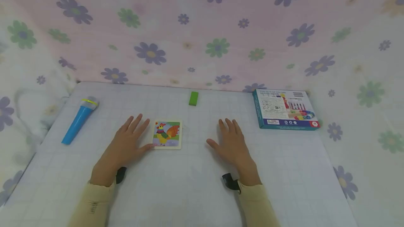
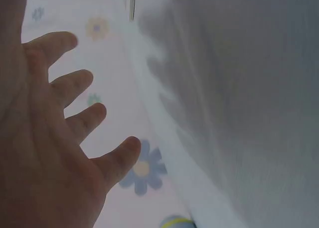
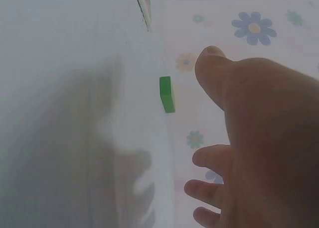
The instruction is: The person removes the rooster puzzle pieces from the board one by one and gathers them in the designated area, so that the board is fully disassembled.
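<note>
My left hand is spread palm down over the white table, its thumb tip at the left edge of a square picture puzzle showing a colourful rooster. To the right of the puzzle my right hand hovers with fingers extended and nothing in its grasp. Beyond the hands, near the table's far edge, lies a small green block, also visible in the right wrist view as a green block. The left wrist view shows the spread fingers of the left hand above the cloth, holding nothing.
A blue toy microphone with a grey head lies at the left. At the far right is a flat printed box with teal sides. Flowered fabric rises behind the table and along both sides.
</note>
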`<control>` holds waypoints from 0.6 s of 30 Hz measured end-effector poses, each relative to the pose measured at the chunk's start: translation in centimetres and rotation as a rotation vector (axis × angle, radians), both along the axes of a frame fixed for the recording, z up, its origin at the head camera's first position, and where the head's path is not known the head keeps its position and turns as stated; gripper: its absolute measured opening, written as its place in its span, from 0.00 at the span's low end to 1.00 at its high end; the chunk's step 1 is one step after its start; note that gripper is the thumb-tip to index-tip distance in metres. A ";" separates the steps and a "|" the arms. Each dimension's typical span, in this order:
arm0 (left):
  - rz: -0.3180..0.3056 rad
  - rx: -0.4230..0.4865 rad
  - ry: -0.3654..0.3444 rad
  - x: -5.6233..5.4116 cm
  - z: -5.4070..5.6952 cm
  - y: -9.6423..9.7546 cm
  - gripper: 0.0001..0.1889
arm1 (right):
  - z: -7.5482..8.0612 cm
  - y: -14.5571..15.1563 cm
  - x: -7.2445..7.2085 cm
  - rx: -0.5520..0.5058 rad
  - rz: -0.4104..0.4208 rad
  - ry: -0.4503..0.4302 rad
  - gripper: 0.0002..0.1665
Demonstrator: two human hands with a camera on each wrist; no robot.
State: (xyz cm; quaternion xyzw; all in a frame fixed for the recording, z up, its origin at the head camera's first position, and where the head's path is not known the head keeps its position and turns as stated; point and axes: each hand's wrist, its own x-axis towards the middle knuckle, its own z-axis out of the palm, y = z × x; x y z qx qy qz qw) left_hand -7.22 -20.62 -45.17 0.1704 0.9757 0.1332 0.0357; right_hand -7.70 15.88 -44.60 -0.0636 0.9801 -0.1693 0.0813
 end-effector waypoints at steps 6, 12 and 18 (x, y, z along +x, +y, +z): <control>-0.054 0.030 -0.040 0.2 -0.5 2.4 0.45 | 0.3 -1.3 -0.2 -0.025 0.004 -0.029 0.54; -0.093 0.044 -0.031 0.2 -0.9 3.4 0.45 | 0.3 -2.4 -0.3 -0.064 0.017 -0.046 0.51; -0.113 0.064 -0.042 0.4 -1.0 4.1 0.43 | 0.7 -3.9 -0.6 -0.091 0.032 -0.095 0.48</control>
